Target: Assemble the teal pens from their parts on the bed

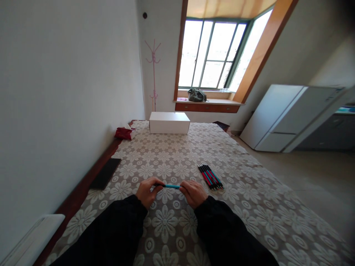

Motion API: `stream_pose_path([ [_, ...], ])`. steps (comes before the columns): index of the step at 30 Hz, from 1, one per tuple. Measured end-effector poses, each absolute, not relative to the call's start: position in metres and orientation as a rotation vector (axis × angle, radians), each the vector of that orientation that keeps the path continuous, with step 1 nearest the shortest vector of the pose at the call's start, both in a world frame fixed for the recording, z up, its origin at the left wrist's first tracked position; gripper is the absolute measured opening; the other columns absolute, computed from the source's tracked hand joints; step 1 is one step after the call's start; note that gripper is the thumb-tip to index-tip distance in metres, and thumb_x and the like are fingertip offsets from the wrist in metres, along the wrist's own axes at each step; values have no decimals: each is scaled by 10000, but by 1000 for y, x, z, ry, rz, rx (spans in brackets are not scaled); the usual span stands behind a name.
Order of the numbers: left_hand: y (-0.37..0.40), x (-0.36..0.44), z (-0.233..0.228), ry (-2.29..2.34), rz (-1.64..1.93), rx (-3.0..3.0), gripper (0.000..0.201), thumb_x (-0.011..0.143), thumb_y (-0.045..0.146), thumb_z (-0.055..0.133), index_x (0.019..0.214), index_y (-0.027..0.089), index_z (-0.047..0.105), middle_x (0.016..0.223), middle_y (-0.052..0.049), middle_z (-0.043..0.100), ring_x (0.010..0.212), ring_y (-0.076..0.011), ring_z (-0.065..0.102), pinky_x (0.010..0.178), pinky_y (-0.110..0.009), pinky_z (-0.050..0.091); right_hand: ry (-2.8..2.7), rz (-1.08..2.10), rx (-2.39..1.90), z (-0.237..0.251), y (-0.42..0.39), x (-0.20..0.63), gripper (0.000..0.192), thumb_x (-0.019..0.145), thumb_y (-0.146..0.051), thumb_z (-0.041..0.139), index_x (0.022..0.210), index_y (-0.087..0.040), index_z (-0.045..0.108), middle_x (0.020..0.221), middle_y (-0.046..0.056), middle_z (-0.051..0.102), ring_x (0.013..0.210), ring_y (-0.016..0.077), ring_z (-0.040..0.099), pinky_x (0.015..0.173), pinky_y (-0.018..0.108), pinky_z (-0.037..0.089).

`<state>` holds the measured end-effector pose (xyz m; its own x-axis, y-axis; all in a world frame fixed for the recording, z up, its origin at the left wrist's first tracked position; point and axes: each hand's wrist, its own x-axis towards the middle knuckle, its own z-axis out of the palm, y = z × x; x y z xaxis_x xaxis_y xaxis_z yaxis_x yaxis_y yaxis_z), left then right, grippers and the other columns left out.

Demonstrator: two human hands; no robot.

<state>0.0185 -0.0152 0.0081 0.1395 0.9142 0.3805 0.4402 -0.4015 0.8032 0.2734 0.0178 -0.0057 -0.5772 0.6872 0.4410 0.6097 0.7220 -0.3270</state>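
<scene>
A: Both hands are on one pen [171, 186]. The left hand [146, 192] is closed around its dark end and the right hand [193, 193] pinches the other end, so the blue barrel spans the gap between them, level, just above the cloth [172, 155].

B: And the rest of the pens?

A: A bunch [210, 176] of red and blue ones lies just beside the right hand, on the cloth, all pointing the same way.

B: What would make this step go well?

A: By the look of it, the person is working the two ends against each other. Keeping the barrel level and the pull straight along its length should stop it bending or slipping. One hand ought to hold firm while the other does the moving.

B: Any risk?

A: A small part could drop and hide in the flower pattern, so staying low over the cloth seems wise. The phone [105, 173] by the wall and the white box [169, 122] at the far end are well apart from the work.
</scene>
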Motion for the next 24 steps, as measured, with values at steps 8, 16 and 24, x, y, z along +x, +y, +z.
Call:
stream_pose_path([
  [8,-15,19,9,1286,1233,1876,98,864,211,638,885,221,733,883,-34,765,848,-219,719,823,-360,578,-2341,135,-961,-11,21,274,368,1070,-415,381,883,-199,613,800,69,664,749,201,629,708,295,440],
  [16,-14,19,8,1272,1267,1886,83,854,217,651,896,225,723,899,-33,761,860,-217,720,848,-363,576,-2322,227,-1036,-9,18,272,493,1082,-495,294,777,-215,562,691,32,606,645,182,593,600,273,385],
  [24,-10,17,7,1351,1262,1788,191,878,381,665,921,197,696,826,-32,748,752,-208,716,734,-318,561,-2222,254,-893,-14,22,274,364,1074,-443,366,912,-213,595,792,66,623,739,216,617,670,309,464],
])
